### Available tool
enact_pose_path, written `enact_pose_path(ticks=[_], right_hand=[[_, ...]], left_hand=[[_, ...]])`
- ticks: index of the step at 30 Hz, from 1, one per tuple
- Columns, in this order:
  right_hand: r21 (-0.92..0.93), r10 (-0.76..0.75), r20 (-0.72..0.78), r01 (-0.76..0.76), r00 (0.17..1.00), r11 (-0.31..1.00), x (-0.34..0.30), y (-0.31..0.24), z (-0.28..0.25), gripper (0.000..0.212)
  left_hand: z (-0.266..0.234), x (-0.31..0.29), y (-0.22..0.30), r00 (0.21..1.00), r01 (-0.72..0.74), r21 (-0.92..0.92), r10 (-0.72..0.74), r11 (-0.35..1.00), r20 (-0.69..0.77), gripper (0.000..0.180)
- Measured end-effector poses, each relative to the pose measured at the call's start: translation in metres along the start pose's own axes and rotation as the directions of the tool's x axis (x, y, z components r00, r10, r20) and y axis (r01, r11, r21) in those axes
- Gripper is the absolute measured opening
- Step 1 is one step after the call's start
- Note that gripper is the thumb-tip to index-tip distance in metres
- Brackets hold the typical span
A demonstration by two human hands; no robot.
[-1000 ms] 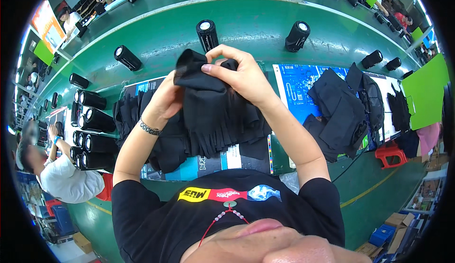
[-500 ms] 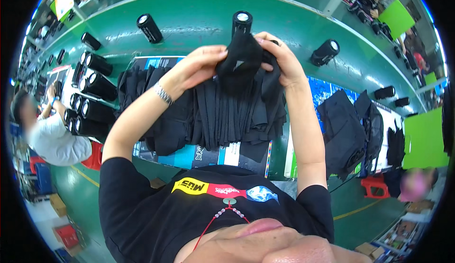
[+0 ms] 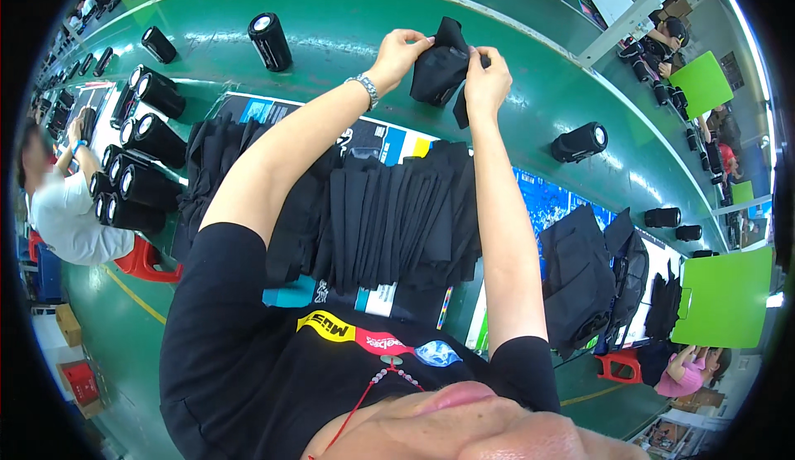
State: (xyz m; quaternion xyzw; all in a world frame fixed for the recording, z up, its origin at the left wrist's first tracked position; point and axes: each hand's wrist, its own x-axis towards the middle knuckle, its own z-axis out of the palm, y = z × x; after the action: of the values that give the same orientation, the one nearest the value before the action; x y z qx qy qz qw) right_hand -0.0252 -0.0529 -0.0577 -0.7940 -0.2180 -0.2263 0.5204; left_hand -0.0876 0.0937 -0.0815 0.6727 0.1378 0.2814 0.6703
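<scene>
Head view, looking down past my black shirt: nearest to me lay a row of folded black fabric pieces [image 3: 397, 220], overlapping like fanned cards on the green worktop [image 3: 348, 38], with blue printed sheets [image 3: 546, 199] showing beneath them. Another heap of the same black fabric [image 3: 211, 170] sat just to the left of that row, and a darker pile of black pouches [image 3: 584, 274] lay well apart to the right.

Both my bare forearms stretched up and away from me over the row. At their far end, my left hand [image 3: 399, 54], with a metal watch [image 3: 365, 89] on its wrist, pinched the left upper edge of a small black fabric pouch [image 3: 440, 67]. My right hand [image 3: 487, 79] pinched its right edge, fingers [image 3: 483, 54] closed on the cloth. The pouch was held up between the two hands, clear of the worktop and beyond the folded row.

To the left, a cluster of black cylindrical speakers [image 3: 137, 170] lay on their sides, stacked close together. Farther out, single black speakers stood apart on the worktop: one [image 3: 269, 40] near my left hand and one [image 3: 580, 141] to the right of my right arm.

At the far left a person in a white shirt [image 3: 62, 216] sat on a red stool [image 3: 149, 261]. Green boards [image 3: 720, 294] stood at the right edge.
</scene>
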Motion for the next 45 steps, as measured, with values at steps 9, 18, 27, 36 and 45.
enact_pose_path(ticks=[9, 18, 27, 36, 45], right_hand=[[0.478, 0.536, 0.33, -0.628, 0.777, 0.614, 0.011, 0.048, -0.007, 0.014], [-0.089, 0.545, 0.601, -0.629, 0.585, 0.772, 0.05, 0.093, -0.008, 0.017], [-0.173, 0.493, 0.605, -0.501, 0.626, 0.848, 0.047, 0.109, -0.013, 0.021], [-0.309, 0.465, 0.606, -0.348, 0.645, 0.885, 0.023, 0.128, -0.013, 0.018], [-0.598, 0.528, 0.485, -0.177, 0.697, 0.782, 0.019, 0.131, -0.036, 0.026]], left_hand=[[0.028, 0.002, -0.008, 0.957, 0.267, -0.146, -0.243, 0.953, 0.16, 0.023], [0.039, 0.02, -0.01, 0.784, 0.605, -0.084, -0.574, 0.792, 0.236, 0.029], [0.084, 0.039, -0.044, 0.701, 0.672, -0.27, -0.476, 0.689, 0.531, 0.031], [0.065, 0.066, -0.139, 0.978, -0.16, 0.494, 0.068, 0.855, 0.198, 0.022], [0.099, 0.035, -0.088, 0.969, 0.234, 0.053, -0.238, 0.971, 0.071, 0.027]])
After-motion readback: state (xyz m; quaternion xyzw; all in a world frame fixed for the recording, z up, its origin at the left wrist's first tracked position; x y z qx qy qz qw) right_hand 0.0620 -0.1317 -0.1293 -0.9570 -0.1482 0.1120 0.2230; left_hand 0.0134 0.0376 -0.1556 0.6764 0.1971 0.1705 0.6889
